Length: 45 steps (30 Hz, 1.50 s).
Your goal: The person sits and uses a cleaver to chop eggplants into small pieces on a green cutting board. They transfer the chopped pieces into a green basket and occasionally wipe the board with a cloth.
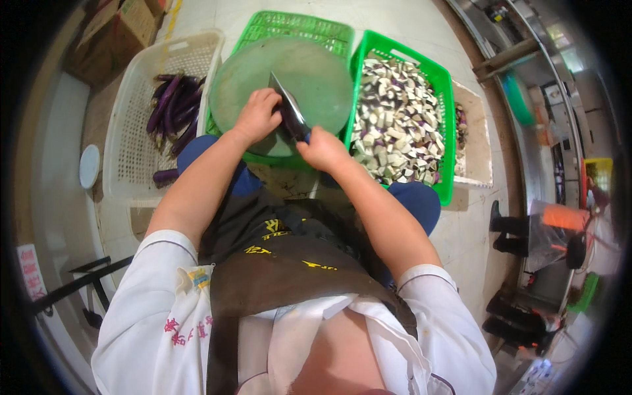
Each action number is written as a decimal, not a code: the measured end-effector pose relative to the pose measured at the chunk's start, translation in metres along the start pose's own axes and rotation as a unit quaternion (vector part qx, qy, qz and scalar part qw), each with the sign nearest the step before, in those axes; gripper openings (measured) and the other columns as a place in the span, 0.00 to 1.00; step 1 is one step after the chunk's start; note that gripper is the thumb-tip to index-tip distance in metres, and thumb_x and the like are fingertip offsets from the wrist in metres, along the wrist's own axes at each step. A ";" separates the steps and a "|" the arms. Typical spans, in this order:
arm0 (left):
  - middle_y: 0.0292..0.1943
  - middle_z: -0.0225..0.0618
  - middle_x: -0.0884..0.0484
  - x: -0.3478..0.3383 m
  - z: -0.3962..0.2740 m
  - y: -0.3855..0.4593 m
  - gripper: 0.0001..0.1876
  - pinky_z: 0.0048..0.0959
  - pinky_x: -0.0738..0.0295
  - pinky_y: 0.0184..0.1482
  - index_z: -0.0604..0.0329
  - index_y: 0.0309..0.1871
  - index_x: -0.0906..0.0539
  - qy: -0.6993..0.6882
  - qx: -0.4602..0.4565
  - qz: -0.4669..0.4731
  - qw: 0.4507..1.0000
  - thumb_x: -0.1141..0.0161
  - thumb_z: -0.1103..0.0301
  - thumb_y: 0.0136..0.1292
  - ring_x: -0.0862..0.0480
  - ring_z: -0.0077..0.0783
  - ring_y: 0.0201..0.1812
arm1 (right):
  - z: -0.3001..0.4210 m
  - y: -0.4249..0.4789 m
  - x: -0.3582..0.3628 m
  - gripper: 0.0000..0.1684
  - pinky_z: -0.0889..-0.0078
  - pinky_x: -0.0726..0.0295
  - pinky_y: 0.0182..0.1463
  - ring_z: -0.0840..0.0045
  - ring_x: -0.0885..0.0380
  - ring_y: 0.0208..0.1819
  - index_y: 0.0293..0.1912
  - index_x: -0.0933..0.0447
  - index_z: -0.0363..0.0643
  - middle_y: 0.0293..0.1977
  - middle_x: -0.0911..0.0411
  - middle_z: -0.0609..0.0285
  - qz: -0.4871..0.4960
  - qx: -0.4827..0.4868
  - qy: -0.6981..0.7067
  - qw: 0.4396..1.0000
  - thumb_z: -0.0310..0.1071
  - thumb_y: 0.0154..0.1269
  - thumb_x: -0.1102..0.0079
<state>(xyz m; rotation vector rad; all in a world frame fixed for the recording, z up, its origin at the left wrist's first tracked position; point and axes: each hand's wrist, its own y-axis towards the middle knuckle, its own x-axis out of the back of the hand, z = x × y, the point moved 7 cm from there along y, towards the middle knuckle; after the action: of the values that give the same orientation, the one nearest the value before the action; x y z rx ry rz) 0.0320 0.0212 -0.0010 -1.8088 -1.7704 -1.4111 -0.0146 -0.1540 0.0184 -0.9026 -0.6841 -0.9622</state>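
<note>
My right hand (323, 148) grips the handle of a kitchen cleaver (291, 108), whose blade points up and left over a round, pale green cutting board (316, 74). My left hand (259, 114) lies just left of the blade with its fingers bent; a dark purple eggplant (287, 126) shows partly beside the blade, and how far the fingers hold it is hidden. Whole purple eggplants (173, 106) lie in a white plastic basket (123, 123) on the left. Cut eggplant chunks (395, 123) fill much of a green plastic basket (448, 143) on the right.
Another green basket (296, 23) is under the board. A pale box (476, 133) stands beyond the right basket. Cardboard boxes (116, 37) are at the upper left, near a round white lid (89, 166). Other people's dark-clad legs (511, 227) and metal shelving (553, 89) are at the right.
</note>
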 end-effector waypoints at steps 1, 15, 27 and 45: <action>0.56 0.43 0.23 0.005 -0.007 -0.003 0.19 0.43 0.31 0.65 0.59 0.51 0.20 0.005 -0.013 0.003 1.000 0.39 0.66 0.56 0.28 0.51 0.61 | -0.012 -0.006 0.004 0.29 0.52 0.21 0.55 0.48 0.19 0.49 0.49 0.25 0.32 0.43 0.18 0.37 0.019 -0.016 0.027 0.999 0.50 0.61 0.39; 0.50 0.43 0.22 -0.013 0.000 -0.006 0.14 0.44 0.27 0.57 0.59 0.47 0.20 0.036 0.008 0.050 0.998 0.40 0.66 0.59 0.24 0.49 0.55 | -0.027 -0.034 0.035 0.30 0.50 0.22 0.54 0.45 0.19 0.48 0.48 0.26 0.31 0.42 0.18 0.36 -0.037 -0.038 0.008 0.999 0.52 0.63 0.40; 0.46 0.47 0.23 -0.018 0.025 -0.003 0.10 0.46 0.25 0.55 0.61 0.43 0.20 0.014 0.073 0.003 0.997 0.41 0.73 0.56 0.23 0.55 0.50 | 0.012 -0.038 0.039 0.26 0.51 0.21 0.52 0.47 0.19 0.46 0.46 0.26 0.31 0.41 0.18 0.38 0.006 -0.018 -0.042 0.999 0.47 0.63 0.41; 0.52 0.45 0.22 -0.011 0.026 0.003 0.16 0.47 0.28 0.58 0.57 0.48 0.18 0.042 0.091 -0.024 0.995 0.38 0.73 0.53 0.24 0.53 0.54 | -0.028 -0.014 -0.001 0.32 0.48 0.21 0.52 0.43 0.20 0.47 0.51 0.29 0.32 0.43 0.19 0.34 -0.147 0.013 0.144 0.979 0.53 0.63 0.38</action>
<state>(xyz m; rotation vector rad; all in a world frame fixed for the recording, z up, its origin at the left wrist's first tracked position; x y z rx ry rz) 0.0489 0.0329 -0.0211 -1.6023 -1.8451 -1.2755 -0.0249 -0.1824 0.0091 -0.6293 -0.5881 -1.3148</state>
